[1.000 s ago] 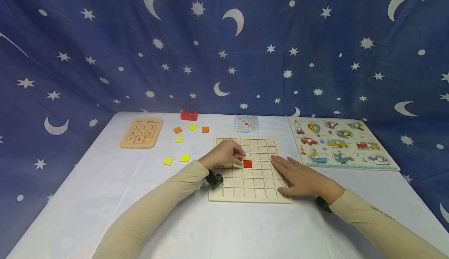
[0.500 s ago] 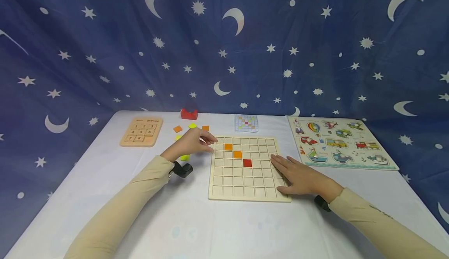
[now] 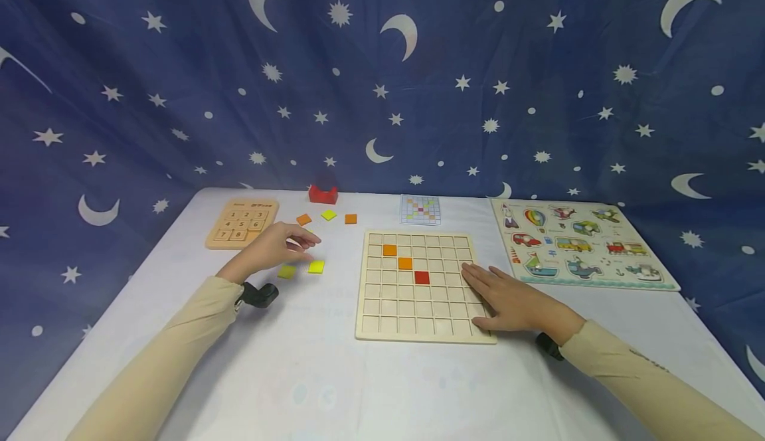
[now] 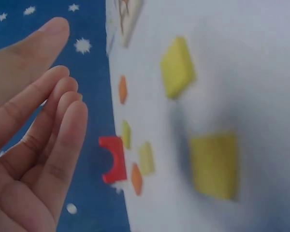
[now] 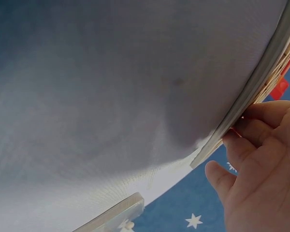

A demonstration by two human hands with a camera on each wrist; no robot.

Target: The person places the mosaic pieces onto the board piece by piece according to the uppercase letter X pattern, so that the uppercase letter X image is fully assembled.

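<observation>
A wooden grid board [image 3: 424,327] lies mid-table with a red tile [image 3: 422,277] and two orange tiles [image 3: 390,250] set in a diagonal line in its cells. My left hand [image 3: 269,250] hovers left of the board, above two yellow tiles [image 3: 316,267]. Its thumb and fingers are apart, and the left wrist view shows nothing between them. In that view the yellow tiles [image 4: 215,164] lie beyond the fingertips. My right hand [image 3: 514,303] rests with extended fingers on the board's right edge; the right wrist view shows its fingertips at that edge.
Behind the left hand lie more orange tiles [image 3: 350,219] and yellow tiles [image 3: 329,215], near a red notched block [image 3: 323,194]. A patterned grid card [image 3: 420,220] lies behind the board. A number puzzle [image 3: 271,210] is at left, a vehicle picture puzzle [image 3: 597,280] at right.
My left hand has moved left off the board to the loose yellow tiles, uncovering the two orange tiles in the grid. The right hand has stayed on the board's edge.
</observation>
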